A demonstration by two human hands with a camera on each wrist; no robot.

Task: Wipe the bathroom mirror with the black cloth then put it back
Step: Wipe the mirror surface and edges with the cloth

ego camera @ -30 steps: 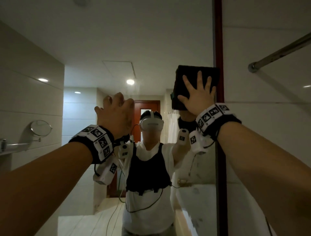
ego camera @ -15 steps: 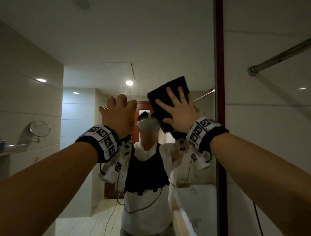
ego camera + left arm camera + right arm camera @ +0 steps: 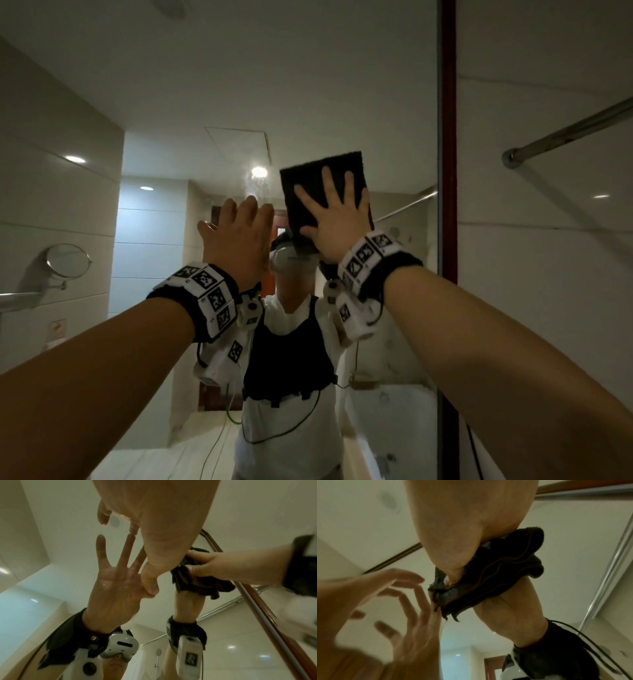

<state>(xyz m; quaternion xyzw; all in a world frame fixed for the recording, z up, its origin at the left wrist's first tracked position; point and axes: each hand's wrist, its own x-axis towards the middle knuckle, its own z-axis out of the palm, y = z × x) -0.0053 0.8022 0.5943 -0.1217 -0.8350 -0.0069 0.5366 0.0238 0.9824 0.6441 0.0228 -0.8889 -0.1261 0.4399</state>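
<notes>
The black cloth lies folded flat against the bathroom mirror, high up near its middle. My right hand presses it to the glass with spread, straight fingers; in the right wrist view the thumb digs into the cloth's lower folds. My left hand is raised just left of it, fingers straight, fingertips at the glass, holding nothing. The left wrist view shows that hand meeting its reflection, with the cloth to the right.
A red-brown frame bounds the mirror on the right, with tiled wall and a metal rail beyond it. The glass reflects me, a round wall mirror at left and ceiling lights.
My right hand has slid the cloth leftward across the glass, away from the frame at the right edge. The left hand has stayed on the mirror, shifting only slightly.
</notes>
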